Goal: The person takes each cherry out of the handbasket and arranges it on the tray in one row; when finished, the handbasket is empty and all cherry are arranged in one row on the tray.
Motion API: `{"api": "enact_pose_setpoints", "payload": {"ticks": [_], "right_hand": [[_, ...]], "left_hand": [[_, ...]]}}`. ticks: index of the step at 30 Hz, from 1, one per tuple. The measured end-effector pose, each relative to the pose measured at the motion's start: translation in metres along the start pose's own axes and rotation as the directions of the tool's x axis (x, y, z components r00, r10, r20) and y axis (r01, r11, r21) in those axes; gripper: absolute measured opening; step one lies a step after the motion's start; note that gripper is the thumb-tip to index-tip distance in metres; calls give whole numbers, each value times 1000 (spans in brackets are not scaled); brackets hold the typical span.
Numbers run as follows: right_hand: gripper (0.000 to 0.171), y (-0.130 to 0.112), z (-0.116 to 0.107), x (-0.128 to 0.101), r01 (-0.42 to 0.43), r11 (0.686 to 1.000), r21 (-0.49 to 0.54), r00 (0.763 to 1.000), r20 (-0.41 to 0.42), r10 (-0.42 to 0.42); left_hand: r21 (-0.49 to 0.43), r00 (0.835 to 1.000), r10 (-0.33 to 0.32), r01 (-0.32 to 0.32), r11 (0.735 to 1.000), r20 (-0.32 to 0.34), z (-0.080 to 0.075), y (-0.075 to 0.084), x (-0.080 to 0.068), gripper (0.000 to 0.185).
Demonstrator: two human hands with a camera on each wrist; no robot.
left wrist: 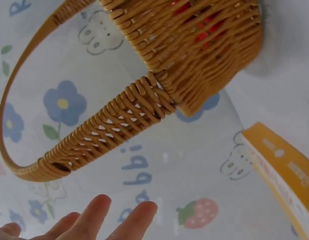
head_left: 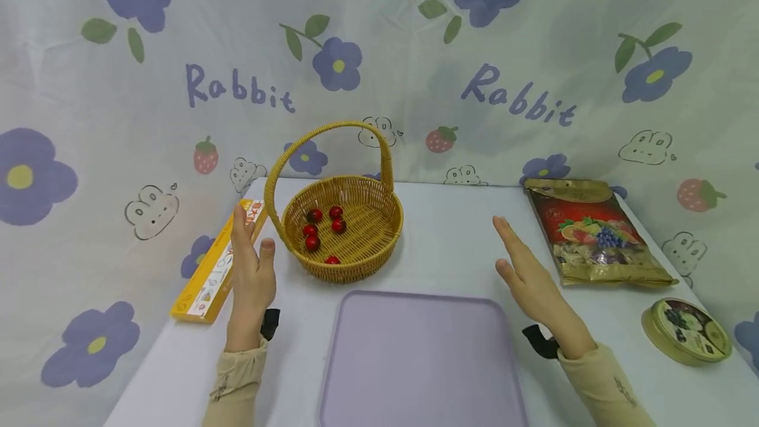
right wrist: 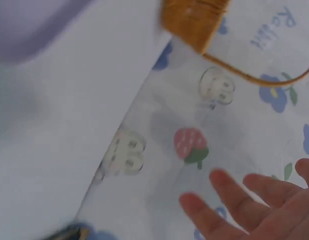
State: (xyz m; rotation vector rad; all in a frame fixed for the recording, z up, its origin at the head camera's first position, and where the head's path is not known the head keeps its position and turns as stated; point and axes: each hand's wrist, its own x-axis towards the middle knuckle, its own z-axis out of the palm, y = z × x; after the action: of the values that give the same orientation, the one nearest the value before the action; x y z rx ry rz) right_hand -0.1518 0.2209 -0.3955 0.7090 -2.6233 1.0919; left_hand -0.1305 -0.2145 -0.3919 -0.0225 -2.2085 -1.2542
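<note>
My left hand (head_left: 252, 275) is raised with straight fingers and holds nothing; in the head view it overlaps the yellow and white box (head_left: 216, 269). Across from it, my right hand (head_left: 530, 285) also has its fingers extended, nothing in its grasp, between the tray and a foil bag. A woven basket (head_left: 379, 252) with a tall handle stands toward the back, left of centre. Several small red fruits (head_left: 311, 242) lie inside it, mostly on its left side. In the left wrist view the basket (left wrist: 194, 60) appears beyond the fingers (left wrist: 94, 215).
A pale purple tray (head_left: 421, 361) lies at the front middle of the white table (head_left: 462, 236). At the right are a red and gold foil bag (head_left: 599, 232) and a round tin (head_left: 688, 331). A patterned cloth (head_left: 379, 31) hangs behind the table and along its sides.
</note>
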Motion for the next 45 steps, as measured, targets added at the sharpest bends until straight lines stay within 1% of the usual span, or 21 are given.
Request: {"api": "enact_pose_setpoints", "payload": {"ticks": [2, 6, 8, 11, 13, 14, 16, 18, 19, 20, 21, 23, 26, 27, 29, 32, 35, 38, 40, 42, 45], "right_hand": [[60, -4, 4, 24, -19, 988, 156, 998, 55, 10], [61, -12, 15, 72, -84, 912, 400, 985, 169, 17], [65, -16, 22, 94, -124, 866, 485, 974, 225, 13], [71, -23, 33, 125, -201, 785, 585, 953, 303, 18], [76, -26, 40, 143, -270, 708, 652, 933, 358, 26], [78, -28, 45, 151, -314, 657, 686, 920, 389, 34], [81, -31, 55, 168, -418, 518, 746, 885, 464, 47], [83, -33, 70, 183, -520, 372, 769, 839, 541, 55], [84, -34, 77, 189, -565, 317, 762, 815, 577, 65], [85, -35, 86, 195, -606, 276, 747, 789, 609, 82], [86, -36, 94, 199, -638, 266, 723, 763, 639, 95], [86, -39, 110, 206, -697, 289, 656, 707, 696, 124], [81, -43, 135, 214, -766, 360, 533, 609, 781, 140], [78, -46, 143, 216, -780, 386, 493, 575, 808, 131], [71, -52, 156, 221, -808, 412, 421, 510, 850, 131], [67, -61, 169, 223, -824, 462, 328, 437, 887, 149], [63, -70, 177, 222, -820, 517, 246, 389, 902, 188], [59, -75, 184, 222, -813, 554, 180, 344, 916, 207], [56, -78, 187, 223, -793, 592, 145, 325, 922, 209], [54, -79, 191, 223, -781, 612, 127, 306, 931, 198], [49, -79, 197, 224, -745, 659, 109, 280, 947, 160]], "left_hand": [[-114, 999, -42, 39, 993, -23, 3, -2, 11, 67], [-274, 984, -171, 151, 950, -49, 12, -7, 23, 53], [-307, 970, -240, 215, 927, -46, 16, -11, 25, 49], [-305, 952, -302, 275, 912, -46, 21, -16, 24, 47], [-294, 949, -313, 286, 912, -48, 23, -19, 23, 48], [-285, 949, -311, 285, 915, -52, 25, -20, 23, 49], [-266, 950, -305, 279, 923, -63, 27, -23, 23, 51], [-242, 951, -301, 276, 930, -71, 28, -26, 23, 53], [-232, 952, -297, 274, 933, -70, 29, -27, 23, 53], [-218, 952, -299, 280, 935, -63, 30, -29, 23, 53], [-209, 952, -301, 285, 936, -52, 31, -30, 22, 53], [-183, 950, -311, 302, 935, -19, 32, -31, 22, 55], [-150, 946, -325, 323, 935, 13, 31, -30, 21, 56], [-145, 945, -328, 326, 934, 14, 30, -29, 22, 54], [-138, 945, -327, 325, 936, 6, 28, -28, 24, 53], [-141, 945, -326, 323, 936, 1, 28, -25, 25, 51], [-139, 945, -328, 325, 935, 4, 29, -23, 26, 52], [-127, 945, -328, 326, 937, 7, 29, -23, 26, 54], [-118, 947, -321, 319, 940, 3, 30, -23, 27, 54], [-105, 949, -314, 311, 944, -6, 30, -24, 27, 54], [-96, 950, -311, 308, 947, -24, 31, -25, 27, 54]]}}
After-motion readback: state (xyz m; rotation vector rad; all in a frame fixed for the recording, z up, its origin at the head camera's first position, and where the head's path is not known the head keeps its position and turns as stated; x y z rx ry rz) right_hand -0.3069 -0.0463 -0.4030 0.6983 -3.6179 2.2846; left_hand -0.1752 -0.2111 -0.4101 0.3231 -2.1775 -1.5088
